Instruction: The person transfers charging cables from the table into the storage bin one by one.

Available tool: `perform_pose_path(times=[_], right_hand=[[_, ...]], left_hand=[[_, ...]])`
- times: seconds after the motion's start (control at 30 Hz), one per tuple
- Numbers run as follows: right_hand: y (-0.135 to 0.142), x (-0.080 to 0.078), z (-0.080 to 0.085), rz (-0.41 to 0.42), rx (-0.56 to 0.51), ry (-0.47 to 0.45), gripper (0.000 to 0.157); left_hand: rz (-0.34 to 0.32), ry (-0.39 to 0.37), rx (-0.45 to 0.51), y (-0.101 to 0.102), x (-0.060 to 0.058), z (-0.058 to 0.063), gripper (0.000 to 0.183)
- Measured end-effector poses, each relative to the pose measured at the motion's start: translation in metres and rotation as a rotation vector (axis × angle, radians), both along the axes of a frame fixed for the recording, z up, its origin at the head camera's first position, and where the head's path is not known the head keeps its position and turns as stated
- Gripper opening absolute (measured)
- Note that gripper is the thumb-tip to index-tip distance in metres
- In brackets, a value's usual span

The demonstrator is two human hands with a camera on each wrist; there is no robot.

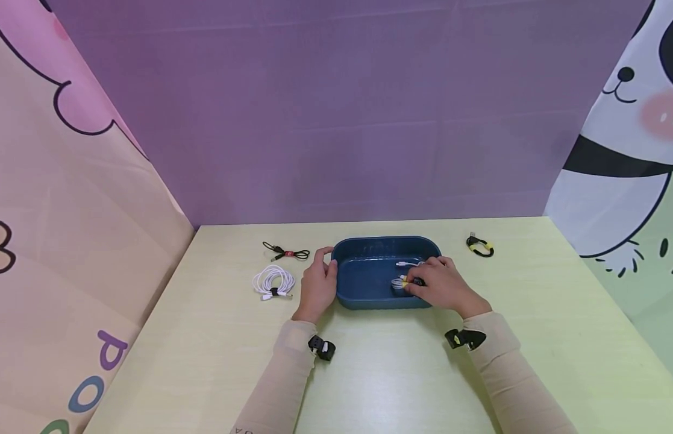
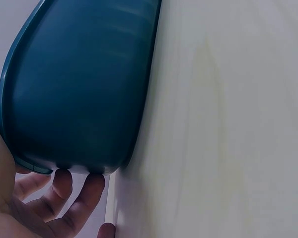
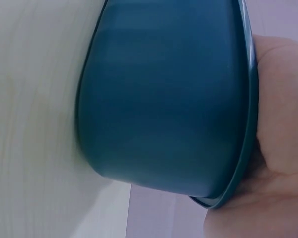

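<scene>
A dark blue, deep rectangular tray (image 1: pixel 369 304) stands on the table. At its left end my left hand (image 1: pixel 317 287) holds it, thumb by the rim; in the left wrist view the fingertips (image 2: pixel 92 186) touch the outer end wall. Reaching over the right rim, my right hand (image 1: pixel 440 283) pinches a coiled white cable (image 1: pixel 397 283) with a yellow tie, low inside the tray. Another white cable end (image 1: pixel 405 263) shows behind it, partly covered by the hand. The right wrist view shows the tray's outer wall (image 3: pixel 164 99); the right fingertips are hidden there.
Left of the tray lie a coiled white cable (image 1: pixel 273 282) with a black tie and a black cable (image 1: pixel 286 252) with a red tie. A black cable (image 1: pixel 479 245) with a yellow tie lies to the right. A purple cloth wall (image 1: pixel 369 120) stands behind the table.
</scene>
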State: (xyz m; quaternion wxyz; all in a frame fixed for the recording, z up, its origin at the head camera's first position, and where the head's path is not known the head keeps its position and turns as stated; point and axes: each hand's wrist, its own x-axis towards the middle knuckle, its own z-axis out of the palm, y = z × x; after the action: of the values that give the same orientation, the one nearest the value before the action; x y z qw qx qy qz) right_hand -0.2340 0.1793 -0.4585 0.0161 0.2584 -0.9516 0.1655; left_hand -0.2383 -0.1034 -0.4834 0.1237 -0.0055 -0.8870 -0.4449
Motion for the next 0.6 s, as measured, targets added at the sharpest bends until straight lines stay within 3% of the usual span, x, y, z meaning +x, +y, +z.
perform_pose_path(times=[0.6], right_hand=[[-0.001,0.0029,0.0014,0.007,0.068,0.026,0.02]], left_hand=[[-0.001,0.008,0.0,-0.0006,-0.0002,-0.0024,0.038]])
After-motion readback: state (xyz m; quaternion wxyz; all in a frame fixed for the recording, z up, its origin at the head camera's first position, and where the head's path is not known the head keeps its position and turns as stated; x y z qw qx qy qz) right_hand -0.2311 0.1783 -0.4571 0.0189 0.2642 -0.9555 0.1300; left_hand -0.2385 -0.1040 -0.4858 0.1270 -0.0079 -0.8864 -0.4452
